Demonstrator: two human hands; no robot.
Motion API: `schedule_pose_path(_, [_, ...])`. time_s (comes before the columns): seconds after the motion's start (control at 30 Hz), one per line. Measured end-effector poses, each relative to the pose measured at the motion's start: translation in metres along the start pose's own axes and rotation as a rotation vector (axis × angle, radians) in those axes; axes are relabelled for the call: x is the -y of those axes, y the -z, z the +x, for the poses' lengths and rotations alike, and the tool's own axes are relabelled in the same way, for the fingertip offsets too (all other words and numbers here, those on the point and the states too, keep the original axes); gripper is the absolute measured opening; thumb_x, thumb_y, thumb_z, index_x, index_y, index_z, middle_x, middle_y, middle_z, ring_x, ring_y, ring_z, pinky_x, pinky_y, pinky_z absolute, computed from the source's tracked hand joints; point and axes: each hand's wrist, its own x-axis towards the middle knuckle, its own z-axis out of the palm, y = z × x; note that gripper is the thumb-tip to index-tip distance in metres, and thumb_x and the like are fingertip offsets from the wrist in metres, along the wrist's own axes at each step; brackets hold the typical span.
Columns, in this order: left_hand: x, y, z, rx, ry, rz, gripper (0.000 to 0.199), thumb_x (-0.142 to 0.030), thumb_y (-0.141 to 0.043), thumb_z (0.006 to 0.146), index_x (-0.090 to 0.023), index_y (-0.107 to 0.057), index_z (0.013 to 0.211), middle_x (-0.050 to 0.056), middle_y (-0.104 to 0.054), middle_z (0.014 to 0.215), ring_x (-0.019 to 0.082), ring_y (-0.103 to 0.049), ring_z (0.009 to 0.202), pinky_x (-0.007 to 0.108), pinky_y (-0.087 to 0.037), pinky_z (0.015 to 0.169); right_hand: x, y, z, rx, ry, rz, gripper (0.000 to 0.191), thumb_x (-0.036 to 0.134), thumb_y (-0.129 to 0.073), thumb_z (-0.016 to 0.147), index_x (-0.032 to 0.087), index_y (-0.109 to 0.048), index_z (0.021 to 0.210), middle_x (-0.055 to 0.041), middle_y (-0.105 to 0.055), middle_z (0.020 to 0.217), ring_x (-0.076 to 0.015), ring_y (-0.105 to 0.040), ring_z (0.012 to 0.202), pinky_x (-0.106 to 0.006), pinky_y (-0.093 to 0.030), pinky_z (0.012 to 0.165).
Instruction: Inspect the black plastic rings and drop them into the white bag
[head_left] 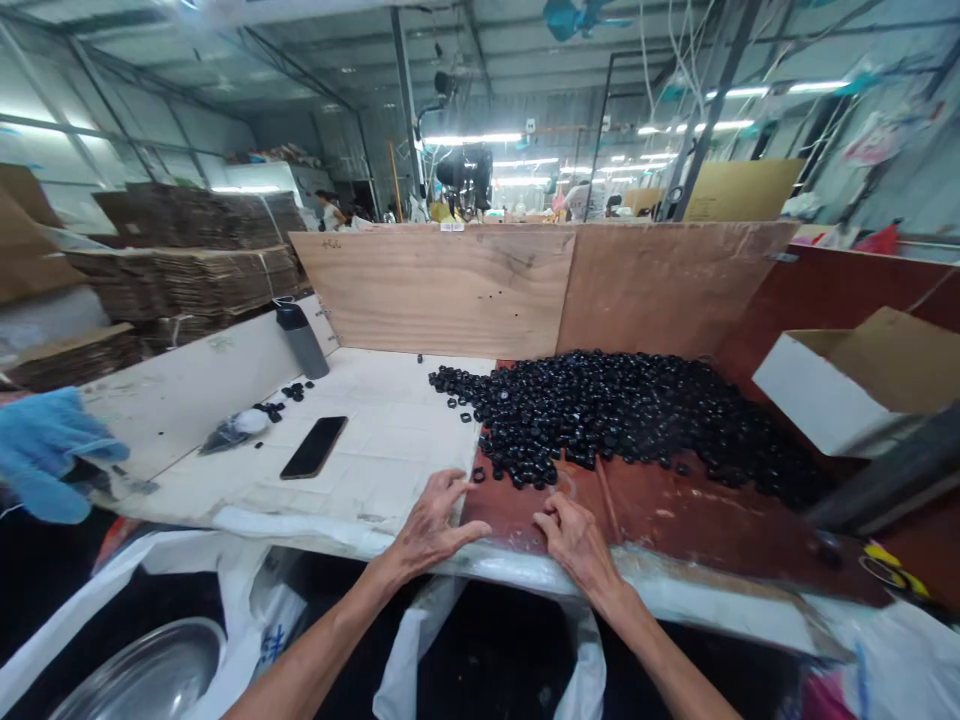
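Observation:
A big heap of small black ring-shaped parts (pixel 600 410) spreads over the red-brown part of the worktable (pixel 652 510). At the heap's near left edge, my left hand (pixel 433 525) rests at the table's front with thumb and fingers apart, holding nothing. One loose black ring (pixel 478 475) lies just beyond its fingertips. To the right, my right hand (pixel 576 535) is over the red-brown surface, just in front of the heap. Its fingers are curled in towards the thumb, and whatever they hold, if anything, is hidden.
A phone (pixel 313 447), a grey bottle (pixel 301 338) and a small plastic bag (pixel 234 430) are on the white left side. An open carton (pixel 832 390) stands right, above yellow-handled scissors (pixel 892 570). A plywood board (pixel 450 285) closes the back. White sacks (pixel 405 660) hang below the front edge.

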Motion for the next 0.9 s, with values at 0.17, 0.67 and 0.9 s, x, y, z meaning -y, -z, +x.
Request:
schedule_pose_path(0.17, [0.065,-0.030,0.018,-0.079,0.068,0.292,0.085,-0.058,-0.075,0.072,-0.009,-0.046,0.135,0.027,-0.036,0.144,0.046,-0.034,0.136,0.063,-0.039,0.107,-0.014,-0.009,0.003,0.023,0.035,-0.060,0.008,0.026,-0.055,0.084,0.019,-0.057,0.081,-0.0023,-0.062,0.071,-0.0183,-0.061,0.067,-0.028,-0.043,0.066])
schedule_pose_path(0.67, [0.101,-0.031,0.068,-0.254,0.176,0.199,0.045,-0.049,-0.050,0.093,-0.019,-0.054,0.126,0.015,-0.045,0.131,0.031,-0.042,0.128,0.049,-0.038,0.110,-0.012,-0.009,0.000,0.047,-0.012,-0.060,0.012,0.027,-0.054,0.089,0.021,-0.057,0.080,-0.0008,-0.059,0.071,-0.0187,-0.060,0.070,-0.028,-0.042,0.068])
schedule_pose_path(0.9, [0.206,0.021,0.161,-0.332,0.520,0.225,0.061,-0.056,-0.051,0.088,-0.007,-0.052,0.125,0.024,-0.041,0.135,0.039,-0.033,0.135,0.053,-0.027,0.114,-0.016,-0.014,-0.003,0.075,0.002,-0.068,0.012,0.027,-0.052,0.092,0.022,-0.056,0.082,-0.0014,-0.061,0.075,-0.0186,-0.062,0.070,-0.028,-0.045,0.067])
